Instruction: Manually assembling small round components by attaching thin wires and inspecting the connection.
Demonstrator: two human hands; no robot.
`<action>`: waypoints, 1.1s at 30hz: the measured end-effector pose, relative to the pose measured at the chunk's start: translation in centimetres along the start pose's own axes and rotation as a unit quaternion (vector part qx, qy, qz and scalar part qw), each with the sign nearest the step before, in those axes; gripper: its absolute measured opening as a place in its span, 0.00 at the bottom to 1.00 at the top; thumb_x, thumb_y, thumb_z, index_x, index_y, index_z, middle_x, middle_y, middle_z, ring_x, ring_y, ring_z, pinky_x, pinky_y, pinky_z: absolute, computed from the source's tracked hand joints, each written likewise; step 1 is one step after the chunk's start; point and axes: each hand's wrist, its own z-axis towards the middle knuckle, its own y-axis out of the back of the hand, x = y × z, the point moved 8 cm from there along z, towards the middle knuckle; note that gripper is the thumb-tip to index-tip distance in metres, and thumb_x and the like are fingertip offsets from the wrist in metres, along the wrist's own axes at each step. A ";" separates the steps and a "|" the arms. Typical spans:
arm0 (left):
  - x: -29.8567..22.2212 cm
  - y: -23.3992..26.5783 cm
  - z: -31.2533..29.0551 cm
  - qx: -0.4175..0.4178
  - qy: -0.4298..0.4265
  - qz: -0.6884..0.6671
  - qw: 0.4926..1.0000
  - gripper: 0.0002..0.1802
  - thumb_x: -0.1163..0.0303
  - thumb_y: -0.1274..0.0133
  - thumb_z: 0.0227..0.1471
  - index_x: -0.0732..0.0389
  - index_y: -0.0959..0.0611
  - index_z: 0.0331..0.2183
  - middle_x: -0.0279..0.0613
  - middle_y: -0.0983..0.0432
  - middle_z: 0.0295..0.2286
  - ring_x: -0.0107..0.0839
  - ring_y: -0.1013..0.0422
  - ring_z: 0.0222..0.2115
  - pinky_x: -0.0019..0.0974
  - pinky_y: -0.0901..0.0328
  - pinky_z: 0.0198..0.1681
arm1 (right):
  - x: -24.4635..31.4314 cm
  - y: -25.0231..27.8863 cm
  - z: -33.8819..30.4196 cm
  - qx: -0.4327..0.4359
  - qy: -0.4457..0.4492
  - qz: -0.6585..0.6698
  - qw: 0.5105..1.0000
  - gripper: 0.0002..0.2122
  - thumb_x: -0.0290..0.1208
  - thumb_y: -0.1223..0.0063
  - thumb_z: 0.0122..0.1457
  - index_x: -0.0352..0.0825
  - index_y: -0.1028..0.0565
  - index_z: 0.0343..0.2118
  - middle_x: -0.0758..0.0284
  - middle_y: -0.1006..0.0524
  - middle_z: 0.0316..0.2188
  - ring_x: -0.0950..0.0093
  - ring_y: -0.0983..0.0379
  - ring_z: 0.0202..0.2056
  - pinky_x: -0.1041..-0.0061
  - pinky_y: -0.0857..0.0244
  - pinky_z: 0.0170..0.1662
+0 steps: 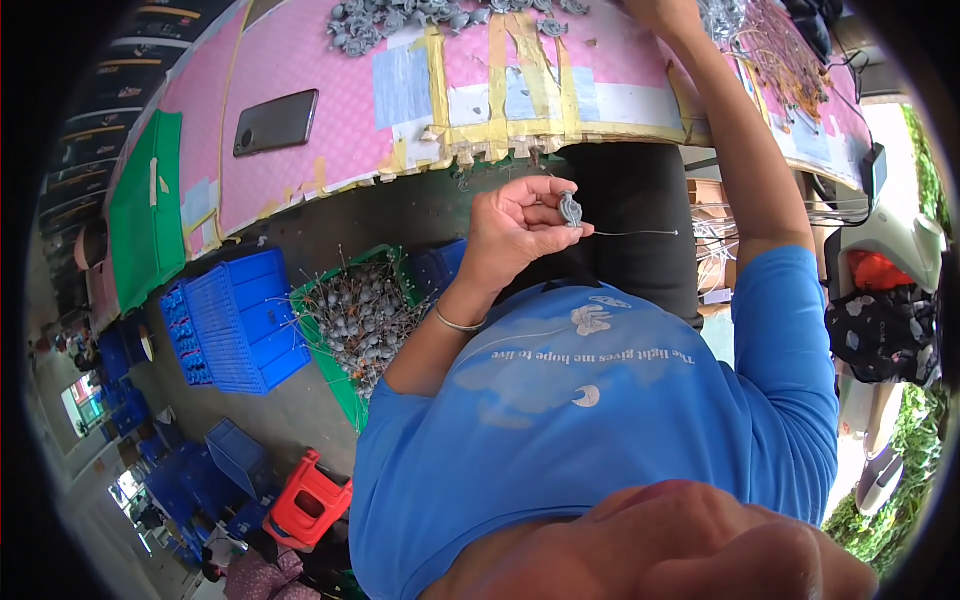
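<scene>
My left hand (512,228) is raised in front of my chest, below the table edge. Its thumb and fingers pinch a small grey moulded part (570,208), and a thin wire (640,233) sticks out of the part to the right. A thin bracelet sits on that wrist. My right arm, in a blue sleeve, reaches up over the pink table (300,60). My right hand (655,12) lies at the top edge of the picture next to a heap of thin wires (735,25). Most of that hand is cut off, so its grip is unclear.
A dark phone (275,122) and a pile of grey parts (400,20) lie on the taped tabletop. Below it stand a green crate (330,350) full of wired grey parts, blue crates (235,320) and a red stool (310,500). A scooter (890,260) is parked at the right.
</scene>
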 end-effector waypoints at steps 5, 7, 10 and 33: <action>-1.6 0.4 -0.2 -0.022 -0.054 0.023 0.998 0.23 0.89 0.40 0.41 0.75 0.23 0.44 0.47 0.22 0.32 0.35 0.21 0.32 0.35 0.24 0.40 | 0.9 -0.4 -0.7 0.069 0.215 0.024 0.974 0.08 0.34 0.42 0.51 0.34 0.19 0.28 0.54 0.21 0.25 0.56 0.24 0.29 0.62 0.30 0.34; -2.7 0.2 -0.2 -0.031 -0.089 0.030 0.995 0.23 0.90 0.41 0.41 0.75 0.23 0.44 0.47 0.21 0.32 0.36 0.21 0.32 0.34 0.24 0.40 | -0.3 -0.5 -1.3 0.056 0.211 -0.032 0.975 0.08 0.34 0.42 0.52 0.35 0.19 0.29 0.54 0.22 0.25 0.56 0.24 0.29 0.62 0.31 0.33; -4.2 0.1 -0.8 -0.049 -0.149 0.082 0.984 0.22 0.88 0.39 0.42 0.74 0.22 0.43 0.45 0.21 0.32 0.31 0.21 0.33 0.31 0.25 0.39 | 2.4 2.3 -4.8 -0.079 0.167 -0.054 0.981 0.08 0.30 0.43 0.53 0.33 0.20 0.34 0.54 0.22 0.27 0.55 0.25 0.29 0.61 0.32 0.32; -5.7 -3.3 -3.2 -0.123 -0.321 0.416 0.842 0.22 0.84 0.37 0.36 0.68 0.20 0.39 0.43 0.19 0.25 0.27 0.20 0.27 0.27 0.25 0.31 | 7.8 2.4 -23.8 0.249 -0.103 0.433 0.860 0.07 0.22 0.40 0.54 0.31 0.18 0.37 0.72 0.21 0.26 0.88 0.31 0.25 0.88 0.39 0.23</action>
